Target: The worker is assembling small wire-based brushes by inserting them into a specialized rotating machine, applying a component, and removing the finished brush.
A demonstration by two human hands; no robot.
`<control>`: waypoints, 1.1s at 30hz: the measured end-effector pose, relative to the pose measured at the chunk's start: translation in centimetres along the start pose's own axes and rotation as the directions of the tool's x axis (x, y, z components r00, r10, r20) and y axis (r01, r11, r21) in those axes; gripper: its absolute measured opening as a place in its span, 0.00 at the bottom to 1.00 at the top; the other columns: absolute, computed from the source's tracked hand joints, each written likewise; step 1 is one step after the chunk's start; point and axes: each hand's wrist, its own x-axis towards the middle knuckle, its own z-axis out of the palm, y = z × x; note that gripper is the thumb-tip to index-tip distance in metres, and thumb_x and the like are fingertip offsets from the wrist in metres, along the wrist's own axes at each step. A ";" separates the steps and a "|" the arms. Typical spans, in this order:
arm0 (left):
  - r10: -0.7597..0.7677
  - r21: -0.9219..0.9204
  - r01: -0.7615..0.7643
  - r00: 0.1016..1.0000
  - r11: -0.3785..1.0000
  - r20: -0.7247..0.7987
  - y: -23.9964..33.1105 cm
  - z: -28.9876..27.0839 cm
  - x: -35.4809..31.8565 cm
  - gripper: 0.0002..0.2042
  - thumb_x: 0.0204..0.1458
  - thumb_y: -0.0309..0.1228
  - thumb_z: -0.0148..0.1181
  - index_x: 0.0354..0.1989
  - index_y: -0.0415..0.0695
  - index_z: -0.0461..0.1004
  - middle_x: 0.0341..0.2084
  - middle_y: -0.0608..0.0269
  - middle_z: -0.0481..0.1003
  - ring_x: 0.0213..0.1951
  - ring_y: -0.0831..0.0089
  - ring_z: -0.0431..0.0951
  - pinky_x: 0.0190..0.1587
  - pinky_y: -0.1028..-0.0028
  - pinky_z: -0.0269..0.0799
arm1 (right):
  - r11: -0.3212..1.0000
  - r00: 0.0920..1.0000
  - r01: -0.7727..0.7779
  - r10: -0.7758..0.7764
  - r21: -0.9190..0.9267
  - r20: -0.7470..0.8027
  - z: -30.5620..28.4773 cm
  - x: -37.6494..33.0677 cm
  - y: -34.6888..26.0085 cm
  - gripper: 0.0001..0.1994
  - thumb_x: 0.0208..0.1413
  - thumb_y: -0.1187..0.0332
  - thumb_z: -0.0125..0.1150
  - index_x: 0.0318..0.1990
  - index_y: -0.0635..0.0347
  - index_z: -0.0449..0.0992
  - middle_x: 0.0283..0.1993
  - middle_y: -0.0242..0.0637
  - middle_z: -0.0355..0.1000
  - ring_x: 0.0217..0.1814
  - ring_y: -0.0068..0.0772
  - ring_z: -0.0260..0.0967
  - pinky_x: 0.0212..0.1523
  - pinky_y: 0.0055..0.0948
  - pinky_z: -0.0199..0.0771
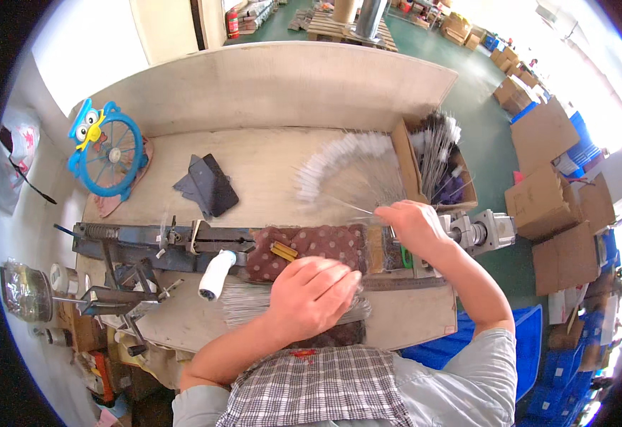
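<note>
My right hand (pixel 412 225) is closed at the fingertips on the stem of a thin wire brush (pixel 353 207), right of the workbench's middle. Just beyond it a fan of white-tipped wire brushes (pixel 346 160) lies on the table, stems toward the hand. My left hand (pixel 314 294) has its fingers curled together above the near edge of a brown dotted cloth (pixel 264 260); whatever it may hold is hidden. Under and beside that hand lies a bundle of thin straight wires (pixel 243 304). A small yellow block (pixel 284 250) rests on the cloth, close to the left fingers.
A motorised chuck (pixel 478 233) sits at the bench's right end, a cardboard box (pixel 412 160) of brushes behind it. A white-wrapped handle (pixel 217 275) and metal crank mechanism (pixel 122 295) stand left. Farther back are dark flat pieces (pixel 210 186) and a blue fan (pixel 112 153).
</note>
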 end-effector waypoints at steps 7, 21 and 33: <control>-0.547 -0.184 0.547 0.835 0.816 0.058 -0.5 -0.6 -6.5 0.09 0.44 0.22 0.63 0.35 0.38 0.77 0.26 0.57 0.77 0.28 0.66 0.78 0.32 0.72 0.72 | 0.876 0.903 -0.306 0.142 0.374 0.407 -2.4 1.6 -0.4 0.10 0.43 0.58 0.64 0.31 0.50 0.82 0.28 0.37 0.76 0.32 0.40 0.73 0.36 0.35 0.71; -0.961 -0.808 0.534 -0.036 -0.250 0.274 -2.7 -3.1 -11.5 0.16 0.57 0.40 0.53 0.35 0.36 0.75 0.23 0.62 0.75 0.25 0.75 0.74 0.32 0.77 0.72 | 0.785 0.991 0.135 -0.100 0.604 -0.092 5.4 10.2 -12.3 0.05 0.45 0.64 0.62 0.28 0.53 0.79 0.27 0.34 0.75 0.35 0.40 0.70 0.37 0.37 0.71; -0.972 0.158 0.961 0.214 0.227 0.098 -5.6 -2.1 -9.6 0.24 0.48 0.48 0.61 0.16 0.35 0.74 0.14 0.64 0.74 0.18 0.73 0.72 0.22 0.71 0.65 | 0.876 0.997 0.071 -0.080 0.477 -0.001 4.6 10.4 -13.3 0.04 0.42 0.65 0.62 0.25 0.53 0.79 0.25 0.33 0.74 0.34 0.39 0.70 0.34 0.37 0.71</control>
